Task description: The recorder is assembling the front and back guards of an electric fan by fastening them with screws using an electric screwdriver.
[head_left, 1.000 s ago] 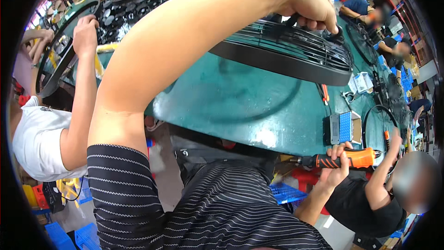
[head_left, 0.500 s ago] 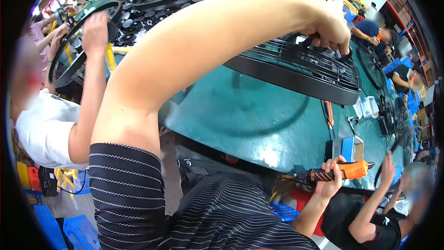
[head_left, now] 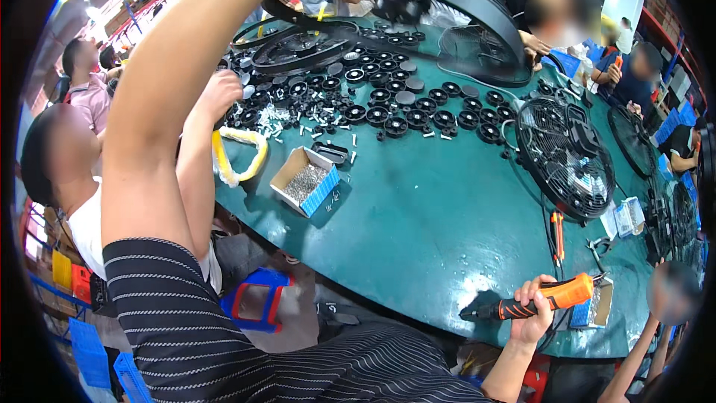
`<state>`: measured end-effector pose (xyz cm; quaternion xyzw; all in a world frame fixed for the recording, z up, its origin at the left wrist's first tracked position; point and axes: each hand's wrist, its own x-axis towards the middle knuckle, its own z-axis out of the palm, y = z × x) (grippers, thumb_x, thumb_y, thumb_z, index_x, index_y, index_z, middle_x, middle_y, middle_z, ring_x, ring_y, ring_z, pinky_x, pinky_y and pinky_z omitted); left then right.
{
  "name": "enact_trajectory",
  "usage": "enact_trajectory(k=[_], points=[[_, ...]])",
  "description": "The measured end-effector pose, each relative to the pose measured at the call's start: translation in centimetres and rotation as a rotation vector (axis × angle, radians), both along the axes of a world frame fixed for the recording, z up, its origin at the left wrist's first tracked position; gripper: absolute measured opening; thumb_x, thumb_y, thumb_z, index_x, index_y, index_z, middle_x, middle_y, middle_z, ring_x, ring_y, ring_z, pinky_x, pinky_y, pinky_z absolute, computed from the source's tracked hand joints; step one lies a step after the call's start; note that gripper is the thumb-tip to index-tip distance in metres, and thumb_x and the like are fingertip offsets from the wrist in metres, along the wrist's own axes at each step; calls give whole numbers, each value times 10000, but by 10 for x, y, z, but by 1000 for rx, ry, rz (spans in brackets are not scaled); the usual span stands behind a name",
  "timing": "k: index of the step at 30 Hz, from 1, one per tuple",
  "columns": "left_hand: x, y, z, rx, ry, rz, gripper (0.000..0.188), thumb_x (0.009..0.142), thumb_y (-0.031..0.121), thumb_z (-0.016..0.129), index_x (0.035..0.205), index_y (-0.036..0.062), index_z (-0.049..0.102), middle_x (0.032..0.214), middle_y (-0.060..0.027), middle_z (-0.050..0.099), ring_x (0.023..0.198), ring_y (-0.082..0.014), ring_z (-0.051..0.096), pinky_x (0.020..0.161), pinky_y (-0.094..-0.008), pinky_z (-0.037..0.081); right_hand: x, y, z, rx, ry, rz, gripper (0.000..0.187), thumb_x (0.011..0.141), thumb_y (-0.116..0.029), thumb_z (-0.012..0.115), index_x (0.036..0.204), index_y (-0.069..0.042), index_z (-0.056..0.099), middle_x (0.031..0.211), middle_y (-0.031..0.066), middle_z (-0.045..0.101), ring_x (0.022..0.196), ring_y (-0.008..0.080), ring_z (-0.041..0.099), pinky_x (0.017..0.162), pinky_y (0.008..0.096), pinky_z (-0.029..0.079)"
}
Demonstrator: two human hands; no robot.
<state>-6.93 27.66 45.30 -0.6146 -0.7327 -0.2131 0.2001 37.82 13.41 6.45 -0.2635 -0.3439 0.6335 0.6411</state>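
Note:
My left arm point(head_left: 160, 97) rises across the left side and leaves the view at the top, so its hand is out of sight. By the arm's upper end, a large round black fan frame point(head_left: 488, 19) hangs tilted over the far part of the table, a motor at its middle. What grips it cannot be seen. My right hand point(head_left: 533, 310) is closed around an orange and black electric screwdriver point(head_left: 570, 292), above the near right table edge. The dark tip points left. Below the tool stands a small blue-and-white box point(head_left: 597, 310).
The green table point(head_left: 418, 216) carries many round black parts point(head_left: 395, 125), loose screws and an open screw box point(head_left: 302, 183). On the right lie a black fan point(head_left: 567, 157), an orange-handled cutter point(head_left: 558, 239) and pliers point(head_left: 599, 250). A co-worker's hand point(head_left: 222, 95) reaches in beside my arm.
The black fan frame has gone up and away from the table's middle. My left hand has left the view with my arm. My right hand still holds the screwdriver; the view now takes in more table.

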Motion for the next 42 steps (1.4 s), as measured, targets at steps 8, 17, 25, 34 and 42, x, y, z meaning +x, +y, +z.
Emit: enact_trajectory(k=[8, 17, 25, 34, 42], points=[[-97, 65, -74, 400, 422, 134, 749, 722, 794, 616, 697, 55, 739, 649, -147, 688, 643, -293, 706, 618, -413, 555, -9, 18, -2, -42, 89, -4, 399, 806, -100, 642, 1177, -58, 498, 740, 34, 476, 631, 135, 472, 603, 303, 412], [-220, 118, -175, 232, 296, 503, 722, 794, 761, 543, 876, 82, 775, 750, -157, 721, 727, -309, 719, 666, -423, 554, 1, 27, 3, 33, 110, 138, 375, 878, -80, 629, 1241, -32, 547, 804, 54, 505, 694, 169, 461, 675, 307, 380], [-285, 138, -235, 329, 314, 654, 702, 824, 726, 551, 705, 57, 729, 704, -162, 703, 683, -323, 709, 617, -440, 543, -17, 51, -9, -58, 145, 148, 352, 869, -89, 630, 1213, -49, 566, 783, 41, 464, 691, 155, 439, 658, 308, 377], [-312, 148, -279, 330, 269, 634, 672, 892, 684, 509, 765, 53, 704, 752, -158, 711, 693, -332, 696, 692, -452, 541, -12, 48, 7, -182, 125, -20, 272, 909, -139, 622, 1163, -62, 563, 825, 32, 471, 713, 156, 443, 707, 319, 391], [-310, 126, -257, 60, -15, 462, 724, 904, 640, 515, 1318, 47, 551, 1296, -235, 585, 1289, -383, 490, 1061, -522, 376, 56, -4, 37, -204, -395, -648, 393, 1022, -291, 556, 1295, -28, 454, 796, 21, 488, 656, 74, 486, 603, 234, 417]])
